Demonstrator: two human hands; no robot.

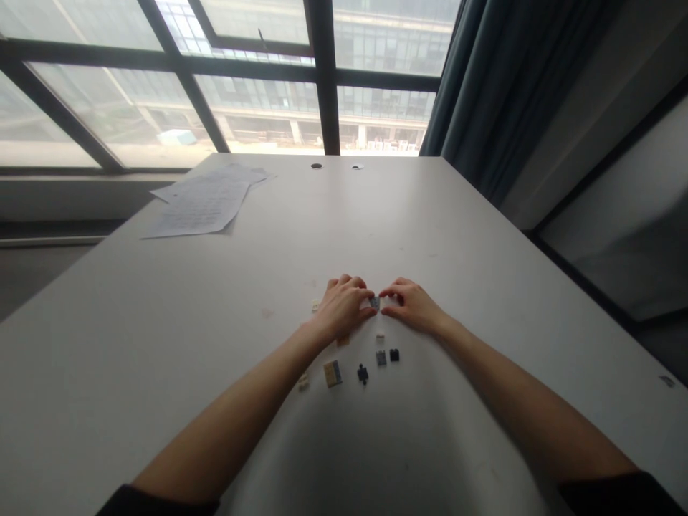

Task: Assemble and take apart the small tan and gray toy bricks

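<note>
My left hand pinches a small grey toy building brick between thumb and forefinger, low over the white table. Just to the right of that brick is my right hand, its thumb and forefinger apart at the brick's edge; whether they touch it is hard to tell. Closer to me lie a small white piece, a grey brick, a black brick, a black piece with knobs and a tan and grey plate. My left hand and wrist partly cover an orange piece.
A cream piece lies beside my left forearm, and a pale piece left of my left hand. Printed papers rest at the white table's far left. Two cable holes sit near the far edge, before windows and a dark curtain.
</note>
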